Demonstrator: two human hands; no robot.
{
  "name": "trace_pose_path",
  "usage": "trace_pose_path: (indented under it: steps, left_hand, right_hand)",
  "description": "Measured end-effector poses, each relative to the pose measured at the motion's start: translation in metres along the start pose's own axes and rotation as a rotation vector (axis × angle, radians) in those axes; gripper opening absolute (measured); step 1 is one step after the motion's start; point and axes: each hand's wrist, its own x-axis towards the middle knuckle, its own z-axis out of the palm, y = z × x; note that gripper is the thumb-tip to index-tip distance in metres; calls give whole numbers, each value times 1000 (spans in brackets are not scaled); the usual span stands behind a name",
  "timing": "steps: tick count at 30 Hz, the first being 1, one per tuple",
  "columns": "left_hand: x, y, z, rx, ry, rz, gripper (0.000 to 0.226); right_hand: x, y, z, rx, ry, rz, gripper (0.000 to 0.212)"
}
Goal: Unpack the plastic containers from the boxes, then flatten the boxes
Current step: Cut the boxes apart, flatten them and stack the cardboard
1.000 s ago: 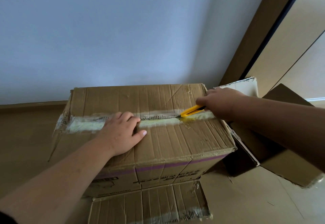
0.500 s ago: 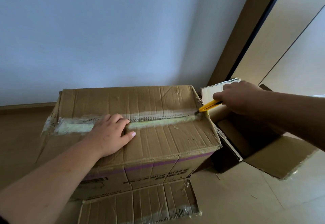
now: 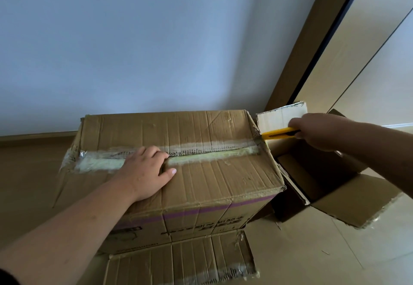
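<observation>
Right now, seen from the head view, a large brown corrugated cardboard box [image 3: 178,164] sits on the tan floor [image 3: 312,251] against a pale blue-white wall [image 3: 156,38], its top flaps closed and joined by a strip of yellowed, frayed packing tape [image 3: 201,156] running along the centre seam. The person's left hand [image 3: 146,172] lies flat on the lid, fingers relaxed and pressing across the seam. The right hand [image 3: 317,131] is clamped around a yellow plastic utility knife [image 3: 277,133], whose tip sits at the right end of the tape, at the box's edge. Just beside it on the right stands an opened brown cardboard box [image 3: 324,184], flaps splayed; a flattened cardboard sheet [image 3: 178,262] lies in front. No plastic containers are visible. I judge the board stiff but creased and dented, likely to buckle if squeezed; the rough flap edges along the seam look like the best place to take hold.
</observation>
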Motion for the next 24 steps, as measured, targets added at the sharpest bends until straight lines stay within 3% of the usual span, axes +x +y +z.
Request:
trace_pose_path:
  steps: [3, 7, 10, 15, 24]
  left_hand:
    - [3, 2, 0, -1, 3, -1, 61]
    - [4, 4, -1, -7, -19, -4, 72]
    - [3, 5, -2, -8, -4, -2, 88]
    - [3, 5, 0, -10, 6, -2, 58]
    - [3, 4, -1, -37, 23, -3, 56]
  right_hand:
    - [-13, 5, 14, 256, 10, 71, 7]
    - [-26, -26, 29, 459, -8, 89, 8]
    - [-25, -61, 34, 523, 19, 46, 14]
    - [-18, -106, 35, 612, 76, 9, 21]
    - [-3, -136, 36, 596, 104, 28, 30]
